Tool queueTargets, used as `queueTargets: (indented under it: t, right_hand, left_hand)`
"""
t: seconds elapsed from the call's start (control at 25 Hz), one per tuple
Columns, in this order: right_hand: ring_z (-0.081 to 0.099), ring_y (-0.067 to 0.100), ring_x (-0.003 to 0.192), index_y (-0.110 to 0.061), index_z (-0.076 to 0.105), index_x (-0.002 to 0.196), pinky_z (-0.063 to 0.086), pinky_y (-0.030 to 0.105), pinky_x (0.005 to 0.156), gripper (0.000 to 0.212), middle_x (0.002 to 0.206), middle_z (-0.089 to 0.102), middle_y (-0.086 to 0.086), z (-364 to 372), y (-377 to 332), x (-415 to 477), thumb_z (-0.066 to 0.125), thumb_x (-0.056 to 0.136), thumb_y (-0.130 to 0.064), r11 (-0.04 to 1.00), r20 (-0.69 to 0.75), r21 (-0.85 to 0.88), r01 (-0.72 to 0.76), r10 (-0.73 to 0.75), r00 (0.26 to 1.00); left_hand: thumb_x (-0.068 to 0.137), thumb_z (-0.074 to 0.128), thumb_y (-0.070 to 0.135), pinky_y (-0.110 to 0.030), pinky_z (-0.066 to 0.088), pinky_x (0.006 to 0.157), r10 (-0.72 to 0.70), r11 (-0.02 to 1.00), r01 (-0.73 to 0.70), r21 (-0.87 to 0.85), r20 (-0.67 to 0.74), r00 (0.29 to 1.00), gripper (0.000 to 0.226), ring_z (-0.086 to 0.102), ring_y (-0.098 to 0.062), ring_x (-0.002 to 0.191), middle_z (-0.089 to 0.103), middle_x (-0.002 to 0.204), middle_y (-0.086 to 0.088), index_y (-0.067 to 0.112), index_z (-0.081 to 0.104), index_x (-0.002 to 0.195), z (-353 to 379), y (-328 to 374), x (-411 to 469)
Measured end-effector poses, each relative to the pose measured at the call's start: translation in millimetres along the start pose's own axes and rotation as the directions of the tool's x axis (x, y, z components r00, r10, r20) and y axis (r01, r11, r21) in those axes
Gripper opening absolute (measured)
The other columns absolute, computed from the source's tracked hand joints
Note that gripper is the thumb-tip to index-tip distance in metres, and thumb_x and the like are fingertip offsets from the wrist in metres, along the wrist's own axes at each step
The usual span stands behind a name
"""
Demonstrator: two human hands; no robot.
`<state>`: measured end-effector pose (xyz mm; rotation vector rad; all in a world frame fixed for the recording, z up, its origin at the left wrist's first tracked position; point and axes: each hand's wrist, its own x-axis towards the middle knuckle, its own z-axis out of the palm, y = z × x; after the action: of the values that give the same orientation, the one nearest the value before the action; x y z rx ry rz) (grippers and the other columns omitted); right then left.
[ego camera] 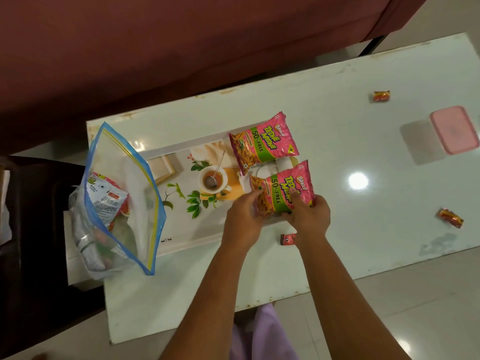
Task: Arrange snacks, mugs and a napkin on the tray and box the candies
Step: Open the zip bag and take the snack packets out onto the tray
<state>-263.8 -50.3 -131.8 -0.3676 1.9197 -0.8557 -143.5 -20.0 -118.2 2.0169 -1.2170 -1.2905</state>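
Hands on one snack packet (281, 189): left hand (242, 216) pinching its left edge, right hand (309, 216) its right, fingers (294, 194) clamped on the wrapper. Packet over near right corner of tray (181, 229), just beside second snack packet (262, 142) lying flat on tray. Open zip bag (122, 193) with more packets at left end of bench (337, 141). Pink-lidded box (453, 129) far right. Loose candies (381, 96) scattered on bench.
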Motion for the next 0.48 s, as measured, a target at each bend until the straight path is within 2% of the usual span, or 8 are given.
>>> queueTargets:
  t: [0.08,0.16,0.24,0.32,0.4,0.48]
  right_hand:
    - [0.065,0.021,0.075,-0.014,0.059,0.086,0.056,0.033,0.06,0.027,0.086,0.067,0.007,2,8,-1,0.072,0.078,-0.036,0.987,-0.052,-0.134,0.088,-0.095,0.994]
    - [0.061,0.023,0.084,-0.016,0.061,0.087,0.048,0.028,0.063,0.032,0.093,0.068,0.008,-1,10,1,0.068,0.077,-0.045,0.939,-0.066,-0.308,0.155,-0.184,0.981]
    - [0.052,0.032,0.105,-0.015,0.064,0.098,0.044,0.033,0.074,0.042,0.108,0.062,0.01,-4,7,4,0.067,0.076,-0.05,0.881,-0.077,-0.449,0.146,-0.201,0.976]
    - [0.039,0.035,0.122,-0.016,0.057,0.12,0.043,0.043,0.086,0.056,0.126,0.051,0.011,-5,0,0,0.069,0.075,-0.048,0.839,-0.086,-0.522,0.155,-0.233,0.969]
    - [0.034,0.034,0.126,-0.018,0.048,0.129,0.041,0.046,0.093,0.062,0.133,0.045,0.01,-2,-9,-12,0.069,0.077,-0.044,0.806,-0.08,-0.536,0.251,-0.344,0.936]
    - [0.038,0.028,0.122,-0.018,0.051,0.126,0.036,0.034,0.093,0.051,0.129,0.047,0.008,8,-23,-33,0.067,0.08,-0.035,0.774,-0.037,-0.464,0.43,-0.502,0.864]
  left_hand:
    - [0.084,0.066,0.01,-0.032,0.044,0.1,0.002,1.0,-0.003,0.014,0.009,1.0,0.057,0.05,-0.02,0.125,0.052,0.138,-0.003,0.026,0.047,0.136,9,-11,-4]
    - [0.084,0.067,0.01,-0.031,0.046,0.102,0.007,1.0,-0.007,-0.027,-0.015,1.0,0.06,0.049,-0.018,0.126,0.052,0.138,-0.002,0.028,0.045,0.137,14,-15,-4]
    - [0.085,0.066,0.01,-0.034,0.045,0.104,-0.01,0.999,0.011,-0.047,0.006,1.0,0.06,0.048,-0.018,0.127,0.05,0.138,-0.003,0.026,0.044,0.138,15,-12,-3]
    - [0.087,0.064,0.013,-0.035,0.042,0.106,-0.009,1.0,0.008,0.024,0.05,0.999,0.059,0.045,-0.019,0.13,0.047,0.14,-0.004,0.025,0.04,0.14,9,-5,-4]
    - [0.09,0.058,0.013,-0.031,0.041,0.104,0.094,0.977,-0.098,0.19,0.028,0.995,0.053,0.042,-0.018,0.131,0.046,0.141,-0.002,0.025,0.043,0.139,-6,12,-9]
    - [0.09,0.053,0.011,-0.033,0.044,0.102,0.307,0.909,-0.258,0.327,-0.108,0.946,0.042,0.044,-0.019,0.127,0.051,0.138,0.0,0.023,0.054,0.13,-33,37,-23]
